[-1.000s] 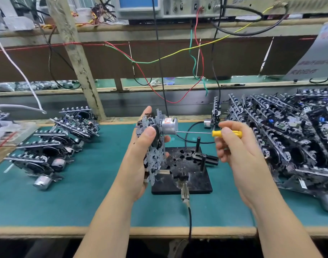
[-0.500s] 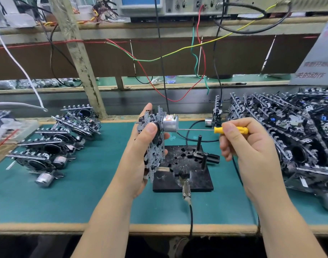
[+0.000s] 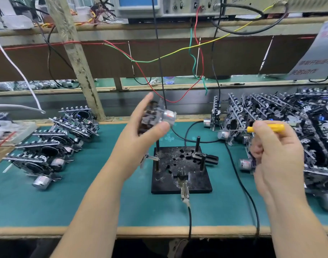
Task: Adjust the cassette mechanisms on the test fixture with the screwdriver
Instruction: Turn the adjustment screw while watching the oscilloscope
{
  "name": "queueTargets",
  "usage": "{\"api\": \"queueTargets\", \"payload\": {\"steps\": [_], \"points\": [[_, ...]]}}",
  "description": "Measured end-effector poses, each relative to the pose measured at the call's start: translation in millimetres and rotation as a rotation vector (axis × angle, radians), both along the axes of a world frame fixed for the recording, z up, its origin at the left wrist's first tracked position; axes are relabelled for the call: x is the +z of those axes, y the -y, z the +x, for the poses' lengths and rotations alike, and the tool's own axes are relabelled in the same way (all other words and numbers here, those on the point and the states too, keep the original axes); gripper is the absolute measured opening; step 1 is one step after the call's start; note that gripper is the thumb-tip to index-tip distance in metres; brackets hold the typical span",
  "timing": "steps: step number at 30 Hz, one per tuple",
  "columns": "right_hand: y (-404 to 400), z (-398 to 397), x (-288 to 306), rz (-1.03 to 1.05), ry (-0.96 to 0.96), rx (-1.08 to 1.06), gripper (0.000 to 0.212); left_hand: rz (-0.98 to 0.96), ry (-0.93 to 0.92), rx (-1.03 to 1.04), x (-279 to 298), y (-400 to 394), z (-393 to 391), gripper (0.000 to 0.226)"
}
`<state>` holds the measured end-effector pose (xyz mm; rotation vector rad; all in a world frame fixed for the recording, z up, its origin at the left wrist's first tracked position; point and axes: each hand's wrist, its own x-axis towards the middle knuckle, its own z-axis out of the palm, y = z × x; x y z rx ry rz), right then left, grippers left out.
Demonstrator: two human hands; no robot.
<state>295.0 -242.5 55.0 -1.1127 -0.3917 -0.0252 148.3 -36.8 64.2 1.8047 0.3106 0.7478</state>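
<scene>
My left hand [image 3: 139, 135] grips a cassette mechanism [image 3: 155, 119] with a silver motor, lifted above and left of the black test fixture [image 3: 181, 170]; the mechanism is motion-blurred. My right hand [image 3: 274, 151] pinches a yellow-handled screwdriver [image 3: 265, 128] whose thin shaft points left, well clear of the mechanism. The fixture plate stands on the green mat with upright pegs and a clamp, and no mechanism sits on it. A connector with a black cable [image 3: 185, 194] lies at the fixture's front edge.
A pile of cassette mechanisms [image 3: 289, 127] fills the right side of the bench. Another group of mechanisms [image 3: 53, 142] lies at the left. Coloured wires [image 3: 194, 58] hang from test instruments on the shelf behind. A wooden post [image 3: 79, 62] stands at the back left.
My left hand lifted the mechanism off the fixture and swung it up and left. My right hand drew the screwdriver away to the right, out of the motor.
</scene>
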Motion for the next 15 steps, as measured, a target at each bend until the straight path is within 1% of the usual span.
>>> {"api": "queueTargets", "payload": {"steps": [2,3,5,6,9,12,13,15], "points": [[2,5,-4,-0.038,-0.013,-0.007,0.024,0.28,-0.223,-0.025,8,-6,17,0.091],[1,5,-6,-0.096,-0.006,-0.008,0.022,0.425,-0.341,-0.049,9,-7,28,0.099],[-2,5,-12,-0.241,0.024,-0.018,0.027,0.691,-0.538,-0.097,5,-6,50,0.106],[-5,5,-15,-0.308,0.035,-0.016,0.029,0.779,-0.612,-0.12,0,-4,60,0.108],[-12,9,-26,-0.427,0.059,0.072,0.024,0.896,-0.74,-0.154,-19,-3,80,0.11],[-15,17,-37,-0.594,0.101,0.182,0.007,0.976,-0.74,-0.119,-31,-3,87,0.111],[-15,21,-38,-0.662,0.115,0.222,0.006,0.995,-0.731,-0.106,-33,-4,88,0.111],[-17,29,-36,-0.782,0.174,0.322,0.023,1.023,-0.731,-0.105,-35,-5,90,0.11]]}}
